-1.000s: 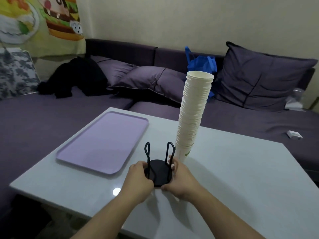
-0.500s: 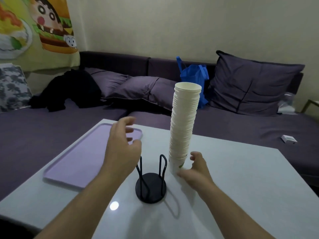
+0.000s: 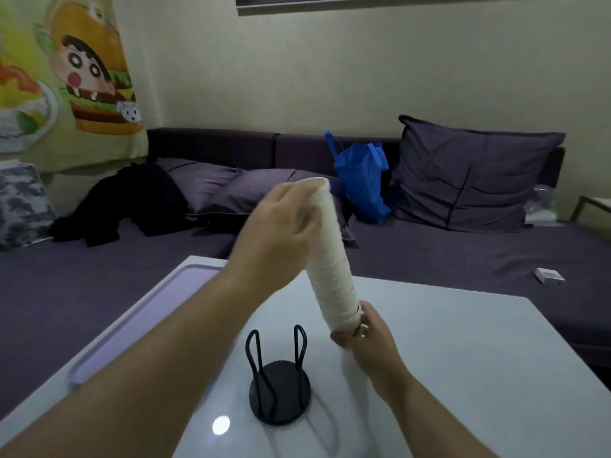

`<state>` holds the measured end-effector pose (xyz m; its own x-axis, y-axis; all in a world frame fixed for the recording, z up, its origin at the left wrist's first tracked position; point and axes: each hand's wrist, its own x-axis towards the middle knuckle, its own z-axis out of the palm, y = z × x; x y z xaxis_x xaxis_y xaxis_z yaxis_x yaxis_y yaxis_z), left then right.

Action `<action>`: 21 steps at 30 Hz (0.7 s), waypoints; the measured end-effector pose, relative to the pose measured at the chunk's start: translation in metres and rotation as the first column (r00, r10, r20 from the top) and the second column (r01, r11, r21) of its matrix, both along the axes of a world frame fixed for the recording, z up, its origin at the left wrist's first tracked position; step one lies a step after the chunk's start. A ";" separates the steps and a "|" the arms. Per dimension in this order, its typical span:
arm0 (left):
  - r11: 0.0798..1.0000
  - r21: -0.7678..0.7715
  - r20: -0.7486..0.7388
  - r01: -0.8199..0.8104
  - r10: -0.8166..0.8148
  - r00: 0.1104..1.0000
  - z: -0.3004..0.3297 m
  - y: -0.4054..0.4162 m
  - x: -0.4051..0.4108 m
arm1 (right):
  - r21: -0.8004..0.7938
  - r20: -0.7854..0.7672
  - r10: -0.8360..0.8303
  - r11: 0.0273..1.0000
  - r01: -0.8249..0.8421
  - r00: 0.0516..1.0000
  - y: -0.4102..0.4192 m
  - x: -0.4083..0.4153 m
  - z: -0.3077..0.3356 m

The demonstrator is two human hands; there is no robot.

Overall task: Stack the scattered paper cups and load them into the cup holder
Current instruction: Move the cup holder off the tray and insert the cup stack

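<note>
Cup stack (image 3: 334, 269) was off the white table (image 3: 463, 342), tilted, held at both ends: left hand (image 3: 281, 233) wrapped near the top, right hand (image 3: 363, 335) gripping the bottom. Black wire cup holder (image 3: 279, 381) stood empty below, just left of the right hand. Left forearm crossed over the lilac tray (image 3: 158, 302). Purple sofa (image 3: 463, 252) with blue bag (image 3: 360, 180) behind.

Both forearms are bare, no sleeves, rings or watch visible.
</note>
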<state>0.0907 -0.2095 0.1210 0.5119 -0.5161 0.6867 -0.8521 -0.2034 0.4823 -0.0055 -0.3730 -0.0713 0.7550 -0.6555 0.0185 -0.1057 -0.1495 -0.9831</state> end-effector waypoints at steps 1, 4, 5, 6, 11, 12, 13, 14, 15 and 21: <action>0.998 -0.029 -0.049 -0.052 0.050 0.998 0.000 0.008 0.006 | 0.021 0.028 0.002 1.000 -0.003 1.000 -0.004 -0.005 0.004; 0.980 -0.090 -0.175 -0.180 0.162 0.971 -0.004 0.036 0.022 | 0.067 0.137 -0.021 0.998 0.012 0.990 -0.012 -0.020 0.017; 0.974 -0.119 -0.212 -0.193 0.166 0.963 -0.006 0.045 0.024 | 0.071 0.172 -0.029 0.997 0.016 0.985 -0.014 -0.026 0.022; 0.969 -0.142 -0.264 -0.201 0.158 0.952 -0.009 0.055 0.024 | 0.070 0.201 -0.037 0.997 0.023 0.979 -0.015 -0.031 0.028; 0.974 -0.120 -0.620 -0.194 0.079 0.781 -0.040 0.104 0.030 | 0.144 0.320 -0.082 0.989 0.037 0.944 -0.011 -0.055 0.064; 0.975 -0.140 -0.674 -0.174 0.035 0.737 -0.042 0.112 0.029 | 0.178 0.342 -0.094 0.983 0.033 0.935 -0.009 -0.059 0.071; 0.977 -0.145 -0.714 -0.160 0.008 0.700 -0.044 0.120 0.028 | 0.215 0.367 -0.105 0.976 0.026 0.924 -0.007 -0.063 0.078; 0.979 -0.147 -0.740 -0.140 -0.015 0.672 -0.045 0.126 0.026 | 0.244 0.391 -0.119 0.969 0.021 0.913 -0.004 -0.066 0.087; 0.984 -0.137 -0.759 -0.114 -0.030 0.650 -0.045 0.132 0.023 | 0.265 0.413 -0.136 0.964 0.024 0.901 -0.003 -0.069 0.097; 0.988 -0.136 -0.787 0.078 -0.156 0.597 -0.038 0.153 -0.005 | 0.241 0.524 -0.152 0.970 0.025 0.838 -0.001 -0.078 0.173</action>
